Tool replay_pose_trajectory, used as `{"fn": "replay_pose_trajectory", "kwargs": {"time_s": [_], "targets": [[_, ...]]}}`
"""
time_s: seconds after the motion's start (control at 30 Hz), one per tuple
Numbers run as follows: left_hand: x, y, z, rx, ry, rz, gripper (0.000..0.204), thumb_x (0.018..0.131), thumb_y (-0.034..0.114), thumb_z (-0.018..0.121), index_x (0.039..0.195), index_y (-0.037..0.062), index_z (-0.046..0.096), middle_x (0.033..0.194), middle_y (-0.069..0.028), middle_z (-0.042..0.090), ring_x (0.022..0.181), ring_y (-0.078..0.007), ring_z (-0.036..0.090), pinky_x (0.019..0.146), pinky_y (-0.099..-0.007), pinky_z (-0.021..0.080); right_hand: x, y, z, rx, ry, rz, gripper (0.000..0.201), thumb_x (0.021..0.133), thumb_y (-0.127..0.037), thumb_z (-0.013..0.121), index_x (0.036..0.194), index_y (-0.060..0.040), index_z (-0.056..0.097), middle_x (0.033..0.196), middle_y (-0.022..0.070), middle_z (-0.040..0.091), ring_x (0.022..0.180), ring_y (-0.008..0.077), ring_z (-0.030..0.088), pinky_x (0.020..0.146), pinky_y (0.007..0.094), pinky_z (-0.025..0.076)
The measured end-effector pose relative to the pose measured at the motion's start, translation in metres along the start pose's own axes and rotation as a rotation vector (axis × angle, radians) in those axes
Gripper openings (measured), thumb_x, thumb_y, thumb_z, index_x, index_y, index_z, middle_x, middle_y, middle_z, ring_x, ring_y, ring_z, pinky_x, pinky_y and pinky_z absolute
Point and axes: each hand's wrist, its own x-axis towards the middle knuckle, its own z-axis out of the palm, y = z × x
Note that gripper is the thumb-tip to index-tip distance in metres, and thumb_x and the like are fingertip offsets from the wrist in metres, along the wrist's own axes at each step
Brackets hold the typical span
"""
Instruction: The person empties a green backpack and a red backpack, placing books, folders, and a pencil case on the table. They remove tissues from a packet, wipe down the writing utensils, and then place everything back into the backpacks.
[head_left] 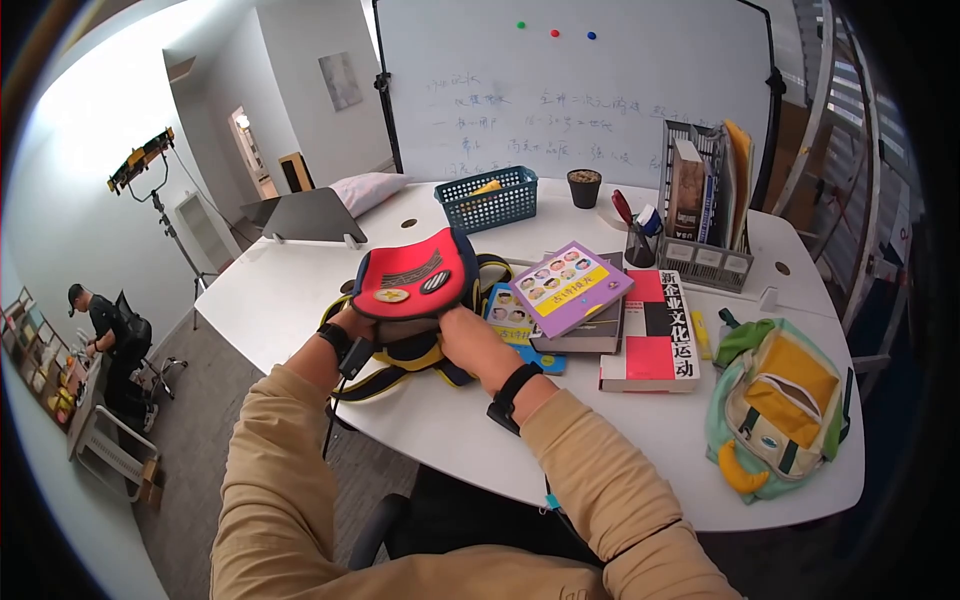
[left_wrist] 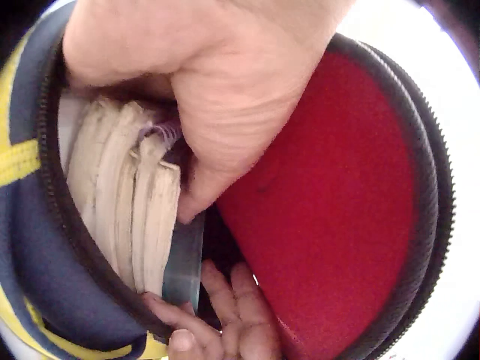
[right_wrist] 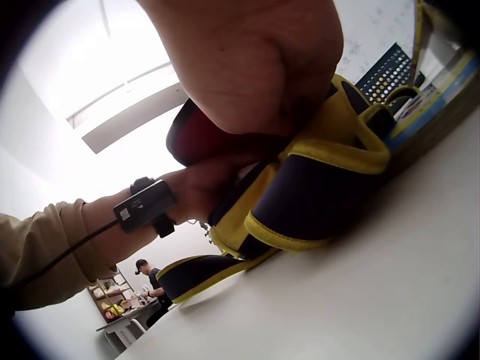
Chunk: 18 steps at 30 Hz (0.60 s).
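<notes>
A red and navy backpack (head_left: pixel 415 270) with yellow-edged straps and round badges on its flap is on the white table, its zipped mouth gaping in the left wrist view. Inside stand several books (left_wrist: pixel 124 187), pale page edges showing, beside a blue-grey flat item (left_wrist: pixel 186 251). My left hand (left_wrist: pixel 202 82) reaches in over the books, thumb along one side, fingers on the other, gripping the stack. My right hand (left_wrist: pixel 232 322) is in the mouth at the opposite end, fingers bent beside the books' corner; its back (right_wrist: pixel 262 67) hides the fingers in the right wrist view.
Right of the backpack lie a purple book (head_left: pixel 570 290) on a pile and a thick red-and-white book (head_left: pixel 650 345). A green and yellow backpack (head_left: pixel 780 415) sits farther right. Behind are a teal basket (head_left: pixel 487 200), potted plant (head_left: pixel 583 188), pen holder (head_left: pixel 642 245) and file rack (head_left: pixel 705 255).
</notes>
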Motion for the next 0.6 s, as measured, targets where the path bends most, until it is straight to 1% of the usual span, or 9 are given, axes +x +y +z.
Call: {"fn": "replay_pose_trajectory", "kwargs": {"time_s": [0.13, 0.23, 0.27, 0.3, 0.37, 0.4, 0.47, 0.53, 0.6], "targets": [[0.014, -0.009, -0.006, -0.045, -0.021, 0.027, 0.055, 0.099, 0.038, 0.081, 0.148, 0.0148, 0.07, 0.155, -0.0102, 0.071, 0.141, -0.0242, 0.066, 0.121, -0.0436, 0.051, 0.003, -0.001, -0.002, -0.023, -0.023, 0.041, 0.041, 0.093, 0.003, 0.067, 0.133, 0.0089, 0.063, 0.13, 0.0378, 0.069, 0.117, 0.0554, 0.07, 0.102, 0.0588, 0.059], [0.038, -0.016, -0.018, -0.075, -0.033, 0.06, 0.051, 0.101, 0.039, 0.079, 0.145, 0.0149, 0.072, 0.153, -0.0097, 0.072, 0.139, -0.0237, 0.067, 0.12, -0.0438, 0.052, 0.0, -0.019, -0.013, 0.021, 0.194, 0.106, 0.055, 0.093, 0.004, 0.071, 0.143, 0.0091, 0.052, 0.143, 0.0379, 0.062, 0.125, 0.0555, 0.067, 0.105, 0.058, 0.059], [0.045, -0.016, -0.021, -0.088, -0.042, 0.071, 0.05, 0.101, 0.039, 0.078, 0.144, 0.015, 0.072, 0.153, -0.0095, 0.072, 0.139, -0.0236, 0.068, 0.12, -0.0438, 0.052, 0.0, -0.017, -0.013, 0.025, 0.194, 0.09, 0.061, 0.092, 0.004, 0.072, 0.148, 0.0088, 0.047, 0.147, 0.0379, 0.06, 0.127, 0.0558, 0.066, 0.106, 0.0578, 0.058], [0.052, -0.015, -0.025, -0.142, -0.068, 0.068, 0.049, 0.102, 0.04, 0.077, 0.143, 0.015, 0.072, 0.152, -0.0093, 0.072, 0.138, -0.0234, 0.068, 0.12, -0.0439, 0.052, 0.0, -0.014, -0.015, 0.028, 0.193, 0.074, 0.068, 0.092, 0.004, 0.073, 0.152, 0.0085, 0.042, 0.15, 0.0378, 0.057, 0.13, 0.0561, 0.065, 0.108, 0.0576, 0.058], [0.052, -0.008, -0.026, -0.485, -0.149, -0.08, 0.051, 0.1, 0.039, 0.078, 0.143, 0.0125, 0.073, 0.153, -0.0102, 0.073, 0.14, -0.0271, 0.067, 0.126, -0.0399, 0.048, 0.0, -0.012, -0.018, 0.032, 0.2, 0.056, 0.081, 0.092, 0.004, 0.075, 0.161, 0.008, 0.033, 0.156, 0.0378, 0.054, 0.133, 0.056, 0.064, 0.11, 0.0567, 0.057], [0.033, 0.003, -0.016, -0.492, -0.208, -0.014, 0.046, 0.102, 0.04, 0.075, 0.141, 0.0136, 0.075, 0.142, -0.0091, 0.08, 0.131, -0.028, 0.073, 0.123, -0.0401, 0.05, -0.001, -0.012, -0.02, 0.032, 0.207, 0.053, 0.088, 0.092, 0.003, 0.076, 0.165, 0.0078, 0.028, 0.157, 0.0379, 0.053, 0.134, 0.0556, 0.063, 0.111, 0.0561, 0.057], [0.017, 0.018, -0.016, -0.242, -0.108, 0.088, 0.045, 0.104, 0.04, 0.073, 0.141, 0.0136, 0.075, 0.144, -0.0094, 0.079, 0.129, -0.0269, 0.074, 0.12, -0.0421, 0.053, -0.001, -0.013, -0.025, 0.068, 0.201, 0.062, 0.1, 0.092, 0.002, 0.078, 0.171, 0.0076, 0.018, 0.161, 0.0383, 0.051, 0.135, 0.055, 0.063, 0.112, 0.0549, 0.057], [0.031, 0.019, -0.027, -0.222, -0.099, 0.093, 0.043, 0.106, 0.037, 0.071, 0.142, 0.0131, 0.075, 0.148, -0.0095, 0.077, 0.129, -0.0254, 0.074, 0.119, -0.0432, 0.054, -0.001, -0.015, -0.033, 0.14, 0.174, 0.087, 0.111, 0.092, 0.001, 0.08, 0.176, 0.0075, 0.007, 0.165, 0.0388, 0.047, 0.136, 0.0544, 0.064, 0.113, 0.0536, 0.057], [0.088, -0.006, -0.065, -0.435, -0.18, 0.001, 0.041, 0.108, 0.03, 0.069, 0.145, 0.0121, 0.073, 0.152, -0.0094, 0.074, 0.133, -0.0233, 0.072, 0.12, -0.0433, 0.053, -0.001, -0.018, -0.043, 0.175, 0.066, 0.171, 0.116, 0.093, 0.0, 0.081, 0.176, 0.0074, 0.001, 0.161, 0.0402, 0.052, 0.134, 0.0541, 0.065, 0.112, 0.0528, 0.057]]}}
